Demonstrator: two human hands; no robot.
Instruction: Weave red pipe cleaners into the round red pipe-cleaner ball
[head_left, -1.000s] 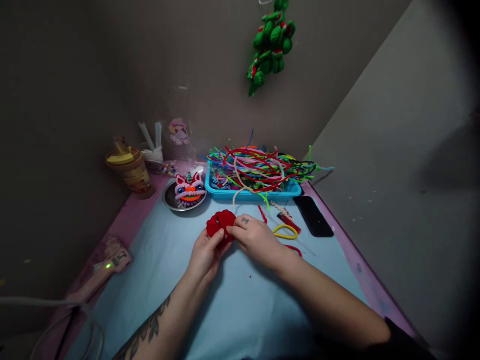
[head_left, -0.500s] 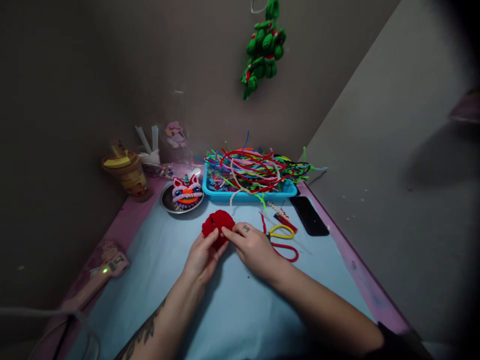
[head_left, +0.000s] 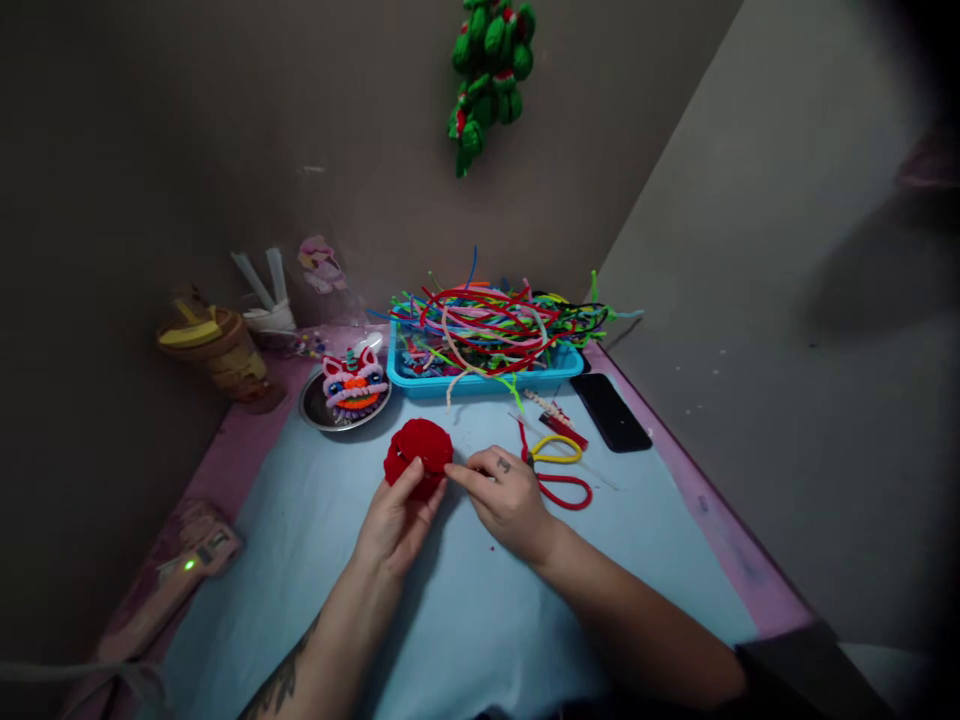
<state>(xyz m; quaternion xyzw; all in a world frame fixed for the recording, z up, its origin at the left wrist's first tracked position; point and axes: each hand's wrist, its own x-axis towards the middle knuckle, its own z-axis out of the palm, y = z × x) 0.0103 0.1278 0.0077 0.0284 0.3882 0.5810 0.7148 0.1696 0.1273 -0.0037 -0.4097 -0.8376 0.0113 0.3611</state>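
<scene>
My left hand [head_left: 392, 527] is closed around the lower part of a rounded red fuzzy pipe-cleaner piece [head_left: 424, 440], its thumb pressed on the front. A dark slit runs across that piece. From the right, my right hand [head_left: 510, 500] reaches in with the index fingertip at the piece's right edge. Its other fingers are curled, and the thumb is mostly hidden. Just beyond this hand lie scissors with one yellow and one red handle [head_left: 564, 492]; their blades are hard to make out.
A blue tray [head_left: 487, 383] heaped with coloured pipe cleaners stands at the back. Left of it, a metal bowl [head_left: 307, 408] holds a pink lion-like head [head_left: 355, 383]. A black phone [head_left: 611, 412] lies right, a pink glue gun [head_left: 176, 580] left. Green pieces [head_left: 491, 70] hang above.
The view has shifted slightly. My right hand has drawn back a little from the front of the red piece to its right edge, and more of the piece shows.
</scene>
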